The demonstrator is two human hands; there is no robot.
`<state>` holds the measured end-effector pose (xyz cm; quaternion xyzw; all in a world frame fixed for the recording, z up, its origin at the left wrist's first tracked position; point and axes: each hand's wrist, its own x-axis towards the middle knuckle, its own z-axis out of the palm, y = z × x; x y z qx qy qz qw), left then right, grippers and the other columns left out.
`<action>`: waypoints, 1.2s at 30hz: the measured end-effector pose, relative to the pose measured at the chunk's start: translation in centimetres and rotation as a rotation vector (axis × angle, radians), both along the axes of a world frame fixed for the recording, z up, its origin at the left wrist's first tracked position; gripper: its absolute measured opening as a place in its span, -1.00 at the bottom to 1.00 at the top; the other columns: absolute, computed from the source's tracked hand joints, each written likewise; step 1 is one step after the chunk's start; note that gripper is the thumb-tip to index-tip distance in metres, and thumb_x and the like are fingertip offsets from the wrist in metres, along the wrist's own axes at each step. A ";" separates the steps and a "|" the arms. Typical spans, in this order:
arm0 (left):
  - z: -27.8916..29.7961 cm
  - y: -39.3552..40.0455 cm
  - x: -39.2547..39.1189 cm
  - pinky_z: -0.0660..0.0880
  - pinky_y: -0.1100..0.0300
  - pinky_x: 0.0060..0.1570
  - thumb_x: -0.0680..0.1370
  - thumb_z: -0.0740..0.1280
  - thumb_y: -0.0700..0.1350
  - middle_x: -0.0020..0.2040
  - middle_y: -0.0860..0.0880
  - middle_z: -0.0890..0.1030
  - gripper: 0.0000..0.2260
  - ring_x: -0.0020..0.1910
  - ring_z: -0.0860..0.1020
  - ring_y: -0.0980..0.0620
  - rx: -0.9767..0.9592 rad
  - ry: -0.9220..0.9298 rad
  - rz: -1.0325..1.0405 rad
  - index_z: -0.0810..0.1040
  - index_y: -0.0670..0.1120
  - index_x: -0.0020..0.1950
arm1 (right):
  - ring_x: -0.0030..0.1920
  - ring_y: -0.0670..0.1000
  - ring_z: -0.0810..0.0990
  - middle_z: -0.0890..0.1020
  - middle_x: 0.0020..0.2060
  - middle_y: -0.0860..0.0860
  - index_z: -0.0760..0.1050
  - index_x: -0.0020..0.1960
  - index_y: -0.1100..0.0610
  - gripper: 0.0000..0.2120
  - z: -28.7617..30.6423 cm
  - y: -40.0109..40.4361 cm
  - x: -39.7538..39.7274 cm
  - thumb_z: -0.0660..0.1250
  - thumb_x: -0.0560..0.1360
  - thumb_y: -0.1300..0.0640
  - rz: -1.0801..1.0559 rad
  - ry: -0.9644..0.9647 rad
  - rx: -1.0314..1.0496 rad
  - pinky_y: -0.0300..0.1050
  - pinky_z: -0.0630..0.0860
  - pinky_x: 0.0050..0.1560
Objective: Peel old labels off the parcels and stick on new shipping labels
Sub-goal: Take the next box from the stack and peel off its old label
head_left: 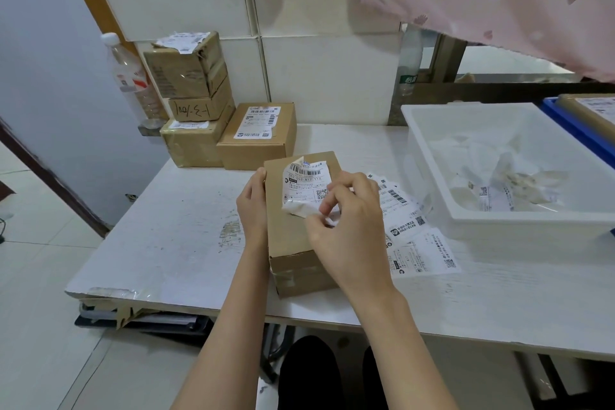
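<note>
**Old label half lifted from the parcel**

The parcel (299,243) lies on the white surface (173,243), nearest the person. The left hand (253,206) grips its left edge. The right hand (346,220) pinches the label's (306,186) curled lower edge between its fingers (321,210). New labels (412,236) lie just right. Beyond, 4 boxes (256,140) and a white tub (432,156).

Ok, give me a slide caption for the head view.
Left hand steadies a cardboard parcel while the right hand peels its old label.
</note>
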<state>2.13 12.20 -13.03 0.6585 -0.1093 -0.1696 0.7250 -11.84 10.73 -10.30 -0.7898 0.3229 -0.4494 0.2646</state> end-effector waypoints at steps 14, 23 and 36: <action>-0.2 -0.1 0.2 0.29 0.33 -0.45 0.63 0.23 -0.05 -0.49 0.14 0.43 -0.71 -0.46 0.36 0.19 0.032 -0.037 0.008 0.46 -0.01 -0.30 | -0.03 0.03 0.48 0.39 -0.02 -0.04 0.47 -0.11 0.15 -0.84 0.3 -0.2 -0.2 0.26 0.31 0.22 0.035 -0.074 0.091 -0.34 0.41 -0.13; -0.1 -0.2 0.1 0.28 0.34 -0.48 0.64 0.22 -0.06 -0.45 0.07 0.39 -0.67 -0.47 0.34 0.17 0.018 -0.029 0.045 0.40 -0.03 -0.34 | 0.07 -0.32 0.47 0.49 -0.03 0.00 0.57 -0.18 0.18 -0.82 0.2 -0.5 0.2 0.34 0.39 0.44 0.002 -0.158 0.150 -0.36 0.51 -0.09; 0.1 -0.1 -0.2 0.29 0.18 -0.31 0.62 0.25 -0.03 -0.39 0.02 0.40 -0.67 -0.35 0.34 0.06 0.002 0.013 0.062 0.38 -0.02 -0.35 | -0.17 -0.16 0.53 0.42 -0.03 -0.02 0.52 -0.20 0.23 -0.84 0.6 -0.9 0.2 0.30 0.42 0.46 -0.019 -0.093 0.167 -0.40 0.46 -0.15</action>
